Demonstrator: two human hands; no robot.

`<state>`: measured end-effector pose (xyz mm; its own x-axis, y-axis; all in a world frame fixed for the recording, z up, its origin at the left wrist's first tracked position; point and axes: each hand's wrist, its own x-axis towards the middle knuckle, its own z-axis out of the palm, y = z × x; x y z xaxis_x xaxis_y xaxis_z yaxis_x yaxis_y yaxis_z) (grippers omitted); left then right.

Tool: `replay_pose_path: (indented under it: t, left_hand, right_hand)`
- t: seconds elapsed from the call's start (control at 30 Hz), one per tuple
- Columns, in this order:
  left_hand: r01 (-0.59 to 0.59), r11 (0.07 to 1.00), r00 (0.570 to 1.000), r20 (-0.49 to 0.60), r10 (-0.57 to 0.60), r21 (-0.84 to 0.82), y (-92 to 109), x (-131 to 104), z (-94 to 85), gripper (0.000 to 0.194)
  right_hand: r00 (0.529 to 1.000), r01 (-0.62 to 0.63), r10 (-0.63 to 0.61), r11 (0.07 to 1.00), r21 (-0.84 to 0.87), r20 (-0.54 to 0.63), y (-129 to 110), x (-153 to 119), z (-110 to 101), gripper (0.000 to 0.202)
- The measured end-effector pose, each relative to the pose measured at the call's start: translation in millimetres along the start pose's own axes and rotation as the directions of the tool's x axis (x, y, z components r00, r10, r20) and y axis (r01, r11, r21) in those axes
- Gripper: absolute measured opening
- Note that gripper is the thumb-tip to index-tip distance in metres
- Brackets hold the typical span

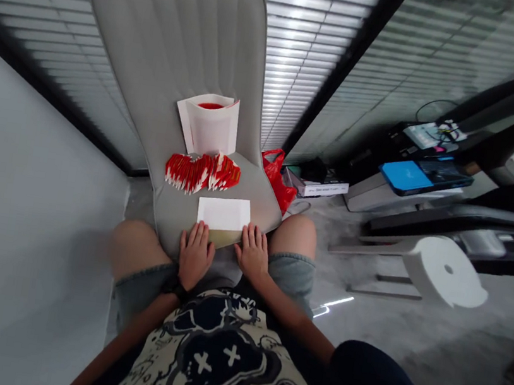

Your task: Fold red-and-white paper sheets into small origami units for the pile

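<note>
A flat white rectangular paper piece (224,213), perhaps an envelope, lies on the grey chair seat (264,188). My left hand (195,257) rests flat by its lower left corner, fingers stretched out. At the lower right corner lies my right hand (253,254), also flat with fingers extended. Neither hand grips anything. Behind the paper, several small red packets with white edges (201,172) stand in a fanned row. Farther back, a white paper pouch (208,128) with a red inside leans against the backrest.
A red plastic bag (278,179) sits right of the chair, near a white box (322,189). Farther right are a white stool (451,271) and a blue flat item (407,175) on a low stack. A wall (35,206) stands close at left; window blinds (297,45) hang behind.
</note>
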<state>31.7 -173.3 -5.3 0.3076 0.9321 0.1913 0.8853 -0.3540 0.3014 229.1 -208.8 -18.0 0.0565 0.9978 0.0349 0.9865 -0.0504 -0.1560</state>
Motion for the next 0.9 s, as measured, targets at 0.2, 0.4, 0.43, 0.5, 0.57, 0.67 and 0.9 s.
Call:
replay_pose_path:
  t: [0.2, 0.4, 0.43, 0.5, 0.57, 0.67, 0.9]
  left_hand:
    - [-0.219, 0.975, 0.973, 0.07, 0.221, -0.042, 20, 24, 1.3, 0.049]
    - [-0.308, 0.947, 0.944, 0.089, 0.316, -0.092, 19, 22, 16.7, 0.044]
    - [-0.317, 0.94, 0.941, 0.081, 0.328, -0.125, 15, 19, 17.2, 0.039]
    - [-0.336, 0.916, 0.933, 0.056, 0.356, -0.218, 7, 15, 16.5, 0.03]
    - [-0.332, 0.883, 0.933, 0.025, 0.36, -0.333, -2, 13, 14.6, 0.025]
    - [-0.201, 0.855, 0.975, -0.012, 0.222, -0.479, -11, 16, 12.9, 0.021]
    - [0.193, 0.819, 0.977, 0.032, -0.209, -0.54, -19, 29, 13.6, 0.017]
  right_hand:
    - [1.0, 0.006, -0.004, 0.997, 0.073, -0.025, -4, 4, -10, 0.052]
    - [0.988, 0.153, -0.131, 0.932, 0.328, -0.087, 46, -12, -35, 0.036]
    - [0.987, 0.149, -0.116, 0.913, 0.38, -0.11, 54, -17, -38, 0.036]
    - [0.986, 0.154, -0.104, 0.875, 0.459, -0.132, 64, -25, -43, 0.036]
    - [0.985, 0.166, -0.119, 0.85, 0.5, -0.123, 65, -28, -45, 0.035]
    - [0.989, 0.135, -0.08, 0.828, 0.544, -0.124, 55, -17, -42, 0.034]
    - [0.999, 0.013, 0.022, 0.682, 0.731, -0.038, 24, 44, -12, 0.041]
